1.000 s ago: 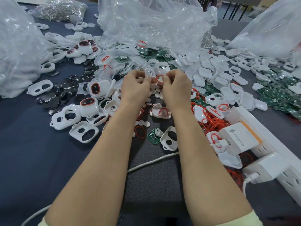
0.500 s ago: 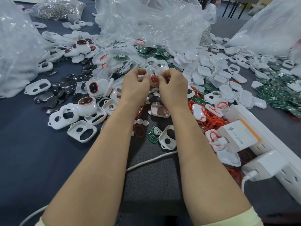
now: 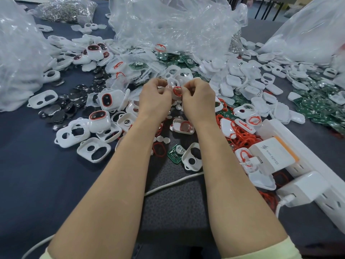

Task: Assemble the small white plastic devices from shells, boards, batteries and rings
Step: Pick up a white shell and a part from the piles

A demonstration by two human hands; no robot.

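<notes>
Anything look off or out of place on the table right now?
Nothing looks damaged. Loose red rings lie heaped against the charger and power strip, an odd spot. Left hand and right hand pinch one shell.

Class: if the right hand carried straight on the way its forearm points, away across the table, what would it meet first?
Probably the heap of white shells just beyond the right hand, then the clear plastic bag. The hand, pinching a ringed shell, seems raised, so it might clear the heap.

Left hand (image 3: 155,99), right hand (image 3: 198,100) — red-ringed shell (image 3: 176,91) between
</notes>
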